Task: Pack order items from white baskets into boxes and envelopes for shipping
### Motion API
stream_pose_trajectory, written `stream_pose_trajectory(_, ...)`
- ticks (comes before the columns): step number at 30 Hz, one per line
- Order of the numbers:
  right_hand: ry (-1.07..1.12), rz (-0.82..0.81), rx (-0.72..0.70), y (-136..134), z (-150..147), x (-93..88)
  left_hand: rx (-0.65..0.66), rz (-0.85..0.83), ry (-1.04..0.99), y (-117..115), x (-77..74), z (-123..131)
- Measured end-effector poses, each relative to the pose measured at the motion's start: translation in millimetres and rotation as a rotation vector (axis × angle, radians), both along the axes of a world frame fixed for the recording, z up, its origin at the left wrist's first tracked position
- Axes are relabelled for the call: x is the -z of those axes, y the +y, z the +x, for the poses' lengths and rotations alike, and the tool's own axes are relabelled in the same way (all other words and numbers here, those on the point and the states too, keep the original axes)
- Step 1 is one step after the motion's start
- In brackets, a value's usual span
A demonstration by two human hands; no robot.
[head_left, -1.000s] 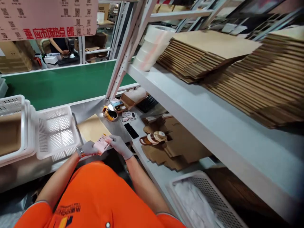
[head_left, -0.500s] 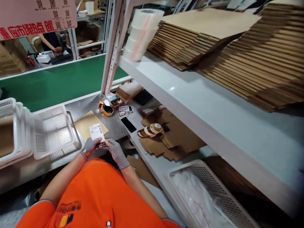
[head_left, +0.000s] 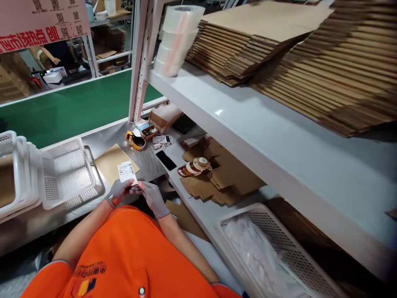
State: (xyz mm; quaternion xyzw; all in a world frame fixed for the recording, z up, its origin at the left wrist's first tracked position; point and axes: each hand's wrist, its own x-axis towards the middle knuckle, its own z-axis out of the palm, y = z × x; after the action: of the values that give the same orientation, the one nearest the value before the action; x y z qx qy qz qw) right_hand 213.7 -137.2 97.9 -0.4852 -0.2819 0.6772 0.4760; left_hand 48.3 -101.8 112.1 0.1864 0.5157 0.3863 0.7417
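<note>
A white printed label is held up in front of me, over the near edge of the metal table. My left hand, in a grey glove with bare fingertips, is closed on its lower edge. Fingers of my right hand, gloved the same way, are pinched at the label's lower right corner. Just behind the label lies a flat brown kraft envelope on the table. The undersides of both hands are hidden, so anything else in them cannot be made out.
White perforated baskets stand left. A tape dispenser, black phone and tape rolls lie ahead and right. Above right, a shelf carries stacked cardboard. Behind runs a green conveyor, with another person's hand beyond.
My view has shifted slightly, moving the shelf and background a little left in the picture. Both hands keep the label in nearly the same place. The other person's hand has moved.
</note>
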Motion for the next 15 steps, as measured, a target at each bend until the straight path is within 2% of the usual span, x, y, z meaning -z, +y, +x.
stream_pose_trajectory(7,0.078,0.023,-0.032,0,-1,-8.5,-0.038,-0.042,0.045,0,-2.6,1)
stream_pose_trajectory(15,0.023,0.010,0.020,-1,-3,3.6,-0.019,-0.050,0.026,-2,-0.2,0)
